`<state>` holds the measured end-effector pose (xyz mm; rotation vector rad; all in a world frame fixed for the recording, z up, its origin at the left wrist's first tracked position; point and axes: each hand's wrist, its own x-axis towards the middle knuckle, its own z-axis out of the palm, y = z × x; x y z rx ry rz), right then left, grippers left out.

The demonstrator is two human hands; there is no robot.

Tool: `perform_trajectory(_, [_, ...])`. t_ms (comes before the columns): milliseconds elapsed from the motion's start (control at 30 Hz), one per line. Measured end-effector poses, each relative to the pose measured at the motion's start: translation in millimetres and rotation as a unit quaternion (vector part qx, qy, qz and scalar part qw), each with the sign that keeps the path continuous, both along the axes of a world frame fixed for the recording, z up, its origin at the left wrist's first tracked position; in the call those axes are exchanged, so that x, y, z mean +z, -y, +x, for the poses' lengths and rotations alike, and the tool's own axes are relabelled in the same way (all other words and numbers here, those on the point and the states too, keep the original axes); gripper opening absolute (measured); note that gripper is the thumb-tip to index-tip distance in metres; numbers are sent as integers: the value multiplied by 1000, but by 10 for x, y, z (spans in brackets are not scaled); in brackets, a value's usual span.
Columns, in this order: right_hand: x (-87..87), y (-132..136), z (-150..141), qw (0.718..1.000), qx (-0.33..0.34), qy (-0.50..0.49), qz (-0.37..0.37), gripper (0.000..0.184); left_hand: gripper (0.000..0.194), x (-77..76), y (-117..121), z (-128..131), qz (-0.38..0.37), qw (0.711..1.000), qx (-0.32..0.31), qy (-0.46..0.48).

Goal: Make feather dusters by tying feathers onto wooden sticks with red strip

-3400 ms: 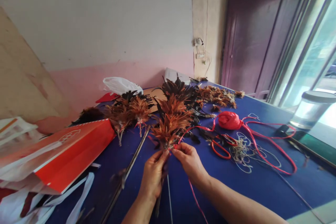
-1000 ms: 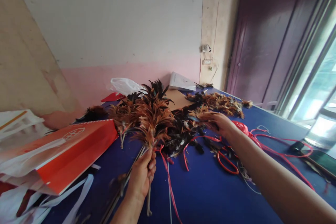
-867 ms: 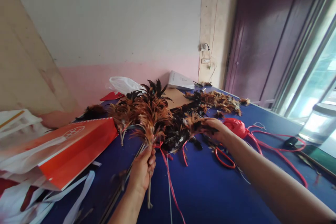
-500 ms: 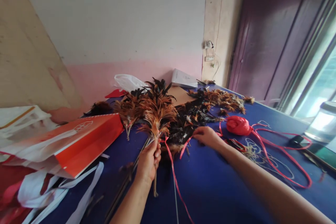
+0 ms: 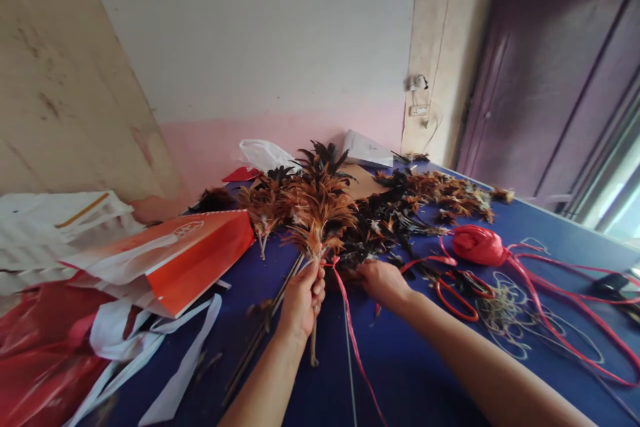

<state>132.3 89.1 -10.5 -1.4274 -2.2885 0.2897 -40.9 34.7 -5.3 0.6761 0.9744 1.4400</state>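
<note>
My left hand (image 5: 303, 299) is closed round the stick of a feather duster (image 5: 320, 217), its orange and black feathers fanned above my fist. A red string (image 5: 353, 327) hangs from the duster's binding down toward me. My right hand (image 5: 383, 280) rests on the blue table (image 5: 415, 367) just right of the duster, fingers curled at the edge of a pile of loose dark feathers (image 5: 385, 227); what they pinch is hidden.
A ball of red string (image 5: 477, 245) lies at the right, its loose loops trailing further right. Red-handled scissors (image 5: 453, 290) and pale thread scraps lie beside it. An orange paper bag (image 5: 185, 260) and white bags sit at the left. More feathers (image 5: 445, 190) lie at the back.
My right hand has drawn back from the far feather pile to beside the duster. My left hand has kept its grip on the stick. The view has swung left.
</note>
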Motion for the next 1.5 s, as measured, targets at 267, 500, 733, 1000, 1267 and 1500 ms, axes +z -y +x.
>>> perform_trajectory(267, [472, 127, 242, 814, 20, -545, -201, 27, 35, -52, -16, 22, 3, 1000, 0, -11])
perform_trajectory(500, [392, 312, -239, 746, 137, -583, -292, 27, 33, -37, 9, 65, 38, 999, -24, -25])
perform_trajectory(733, [267, 198, -274, 759, 116, -572, -290, 25, 33, 30, 90, 126, 8, 996, -51, -71])
perform_trajectory(1000, [248, 208, -238, 822, 109, -503, -245, 27, 33, 66, 125, 175, 16, 994, -70, -77])
perform_trajectory(1267, [206, 197, -276, 827, 80, -518, -201, 19, 34, 37, 121, 200, 2, 993, -66, -96])
perform_trajectory(1500, [119, 218, -315, 794, 60, -500, -340, 35, 30, 23, 109, 203, 52, 995, -24, -85])
